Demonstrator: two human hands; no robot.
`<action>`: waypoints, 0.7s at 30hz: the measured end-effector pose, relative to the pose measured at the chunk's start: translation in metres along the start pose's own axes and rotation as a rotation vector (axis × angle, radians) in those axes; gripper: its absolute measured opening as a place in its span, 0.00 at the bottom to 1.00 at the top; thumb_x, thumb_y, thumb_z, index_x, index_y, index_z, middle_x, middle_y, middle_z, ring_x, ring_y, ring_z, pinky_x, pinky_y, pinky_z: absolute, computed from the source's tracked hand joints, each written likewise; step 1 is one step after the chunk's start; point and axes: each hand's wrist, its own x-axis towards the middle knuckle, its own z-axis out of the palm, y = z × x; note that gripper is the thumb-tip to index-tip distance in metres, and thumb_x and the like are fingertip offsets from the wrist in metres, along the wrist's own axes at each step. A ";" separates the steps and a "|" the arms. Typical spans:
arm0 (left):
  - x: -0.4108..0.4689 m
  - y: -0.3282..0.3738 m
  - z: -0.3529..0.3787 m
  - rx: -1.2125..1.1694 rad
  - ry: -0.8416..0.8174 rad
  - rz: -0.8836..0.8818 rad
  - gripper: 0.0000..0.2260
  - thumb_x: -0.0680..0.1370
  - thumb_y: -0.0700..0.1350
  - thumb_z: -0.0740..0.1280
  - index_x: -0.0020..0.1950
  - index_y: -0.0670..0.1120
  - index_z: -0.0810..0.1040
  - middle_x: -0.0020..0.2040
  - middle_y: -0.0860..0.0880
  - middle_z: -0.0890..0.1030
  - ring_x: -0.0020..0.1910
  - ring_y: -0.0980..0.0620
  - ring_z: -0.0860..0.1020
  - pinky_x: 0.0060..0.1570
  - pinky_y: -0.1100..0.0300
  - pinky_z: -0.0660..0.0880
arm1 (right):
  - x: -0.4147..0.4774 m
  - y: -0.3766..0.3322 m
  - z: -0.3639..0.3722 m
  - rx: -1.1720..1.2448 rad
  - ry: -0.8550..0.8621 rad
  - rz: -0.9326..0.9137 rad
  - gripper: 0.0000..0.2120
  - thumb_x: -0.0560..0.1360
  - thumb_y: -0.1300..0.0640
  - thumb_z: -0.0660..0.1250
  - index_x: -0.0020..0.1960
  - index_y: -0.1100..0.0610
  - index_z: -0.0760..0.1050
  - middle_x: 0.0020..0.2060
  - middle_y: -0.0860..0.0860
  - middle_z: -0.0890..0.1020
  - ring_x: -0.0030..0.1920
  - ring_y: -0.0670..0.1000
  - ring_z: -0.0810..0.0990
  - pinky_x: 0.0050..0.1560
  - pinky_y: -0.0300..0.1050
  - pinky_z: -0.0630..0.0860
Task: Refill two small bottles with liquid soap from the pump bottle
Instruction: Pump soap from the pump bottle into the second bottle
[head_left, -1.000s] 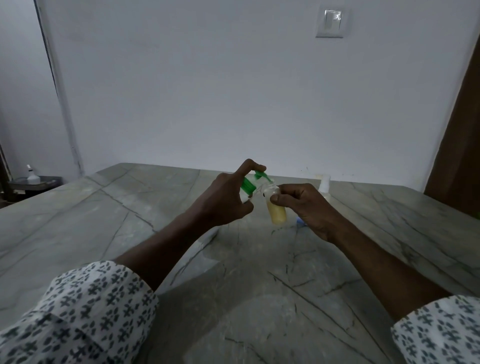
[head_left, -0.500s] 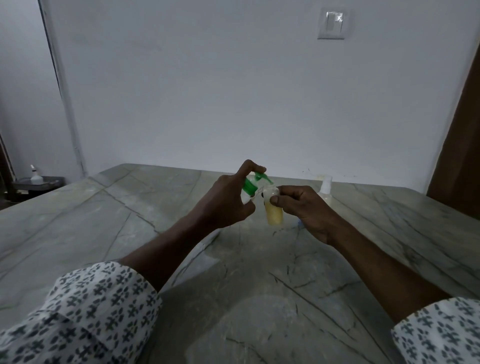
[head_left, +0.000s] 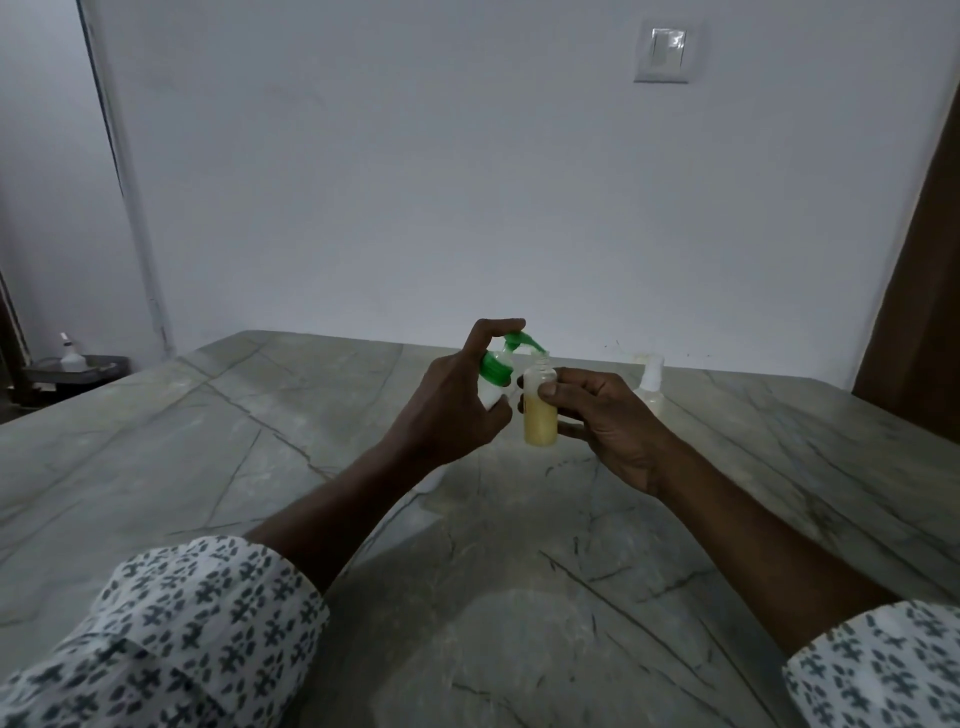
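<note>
My left hand (head_left: 452, 410) grips a white pump bottle (head_left: 493, 379) with a green pump head, index finger resting on top of the pump. Its green spout points right, over the open neck of a small clear bottle (head_left: 540, 415) partly filled with yellowish soap. My right hand (head_left: 602, 421) holds that small bottle upright between thumb and fingers, above the table. A second small bottle (head_left: 650, 382) with a white spray top stands on the table behind my right hand, partly hidden.
The grey marble table (head_left: 260, 457) runs to a white wall at the back. A dark tray with a small white bottle (head_left: 70, 358) sits at the far left. A brown door edge (head_left: 924, 291) stands at the right.
The pump head has risen a little and both bottles sit slightly more upright. Both hands stay in nearly the same place.
</note>
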 end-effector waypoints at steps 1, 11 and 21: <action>0.000 -0.002 0.000 -0.012 0.027 0.007 0.34 0.70 0.38 0.72 0.72 0.53 0.60 0.47 0.47 0.82 0.36 0.47 0.79 0.40 0.60 0.78 | 0.000 0.000 0.001 -0.003 0.004 -0.001 0.15 0.76 0.51 0.68 0.61 0.53 0.81 0.57 0.54 0.84 0.61 0.55 0.80 0.69 0.64 0.69; -0.007 -0.020 -0.005 -0.174 0.272 -0.168 0.40 0.72 0.35 0.72 0.77 0.51 0.53 0.52 0.48 0.78 0.46 0.55 0.78 0.43 0.77 0.72 | -0.002 0.000 -0.001 0.046 0.073 -0.006 0.08 0.76 0.55 0.69 0.53 0.52 0.84 0.53 0.53 0.85 0.57 0.54 0.82 0.67 0.63 0.72; -0.008 -0.032 -0.007 -0.126 0.325 -0.245 0.47 0.69 0.50 0.78 0.77 0.47 0.51 0.65 0.40 0.73 0.58 0.51 0.73 0.52 0.65 0.70 | -0.004 0.012 -0.006 0.070 0.098 0.043 0.12 0.72 0.58 0.73 0.56 0.57 0.83 0.51 0.55 0.86 0.54 0.57 0.83 0.61 0.58 0.78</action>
